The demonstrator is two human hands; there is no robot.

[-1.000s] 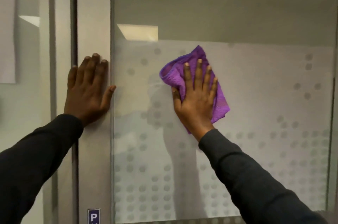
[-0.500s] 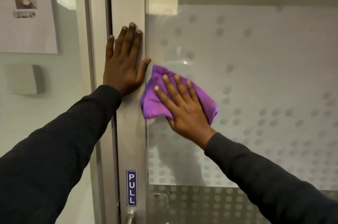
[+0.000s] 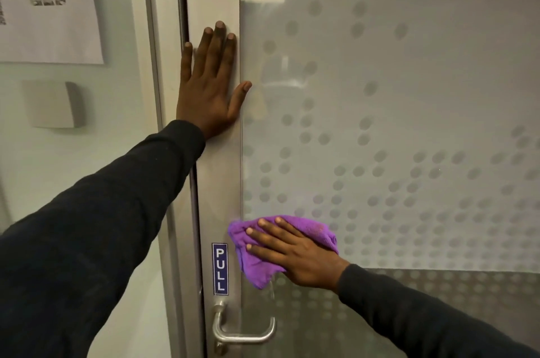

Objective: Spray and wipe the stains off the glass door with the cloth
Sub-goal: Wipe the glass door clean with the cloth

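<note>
R hand (image 3: 295,258) flat, fingers straight, pressing purple cloth (image 3: 263,267) to glass door (image 3: 394,112), lower centre of frame, just right of PULL sign (image 3: 219,268) | L hand (image 3: 211,82) flat, fingers spread, holds nothing, on door frame (image 3: 216,170) upper centre | handle (image 3: 242,328) at bottom | poster (image 3: 49,6) upper left.

A blue PULL sign (image 3: 219,268), white letters stacked. Just below the sign, a silver lever handle (image 3: 242,337). Up and left of the sign, a grey box (image 3: 49,103), perhaps a card reader; higher still, a printed sheet (image 3: 58,36) with small photos.
</note>
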